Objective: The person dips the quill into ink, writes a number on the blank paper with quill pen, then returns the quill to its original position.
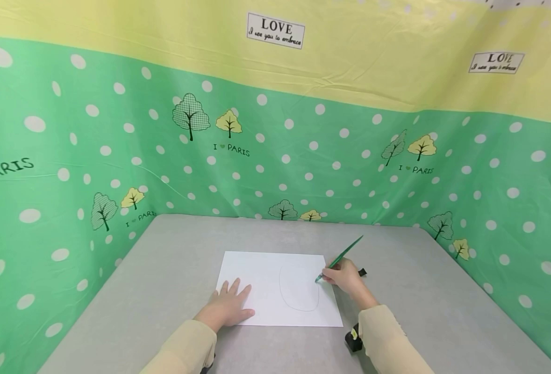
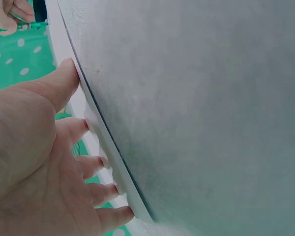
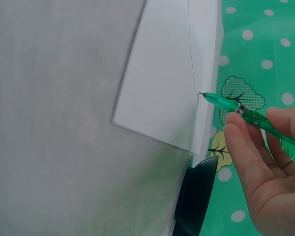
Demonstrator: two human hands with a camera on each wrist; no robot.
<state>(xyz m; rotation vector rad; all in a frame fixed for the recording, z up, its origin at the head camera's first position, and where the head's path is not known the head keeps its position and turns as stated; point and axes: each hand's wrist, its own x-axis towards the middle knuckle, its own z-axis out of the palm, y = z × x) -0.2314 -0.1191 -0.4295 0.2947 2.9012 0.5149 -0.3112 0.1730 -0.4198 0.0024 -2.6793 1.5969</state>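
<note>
A white sheet of paper point(image 1: 261, 306) lies on the grey table, with a thin U-shaped line drawn on its right half. My left hand point(image 1: 228, 305) rests on the sheet's left side, its fingers spread; the left wrist view shows the fingertips point(image 2: 108, 192) touching the paper. A slim green pen point(image 1: 347, 250) is pinched between the thumb and fingers of my right hand point(image 1: 345, 275). Its tip meets the paper at the upper end of the line's right side. In the right wrist view the pen point(image 3: 221, 102) has a clear green front end and a dark point.
The grey table point(image 1: 177, 259) stretches around the sheet. A black object point(image 1: 353, 338) sits by my right sleeve, and a dark piece point(image 1: 362, 272) shows just beyond my right hand. Green and yellow printed cloth point(image 1: 238, 171) hangs behind the table and along both sides.
</note>
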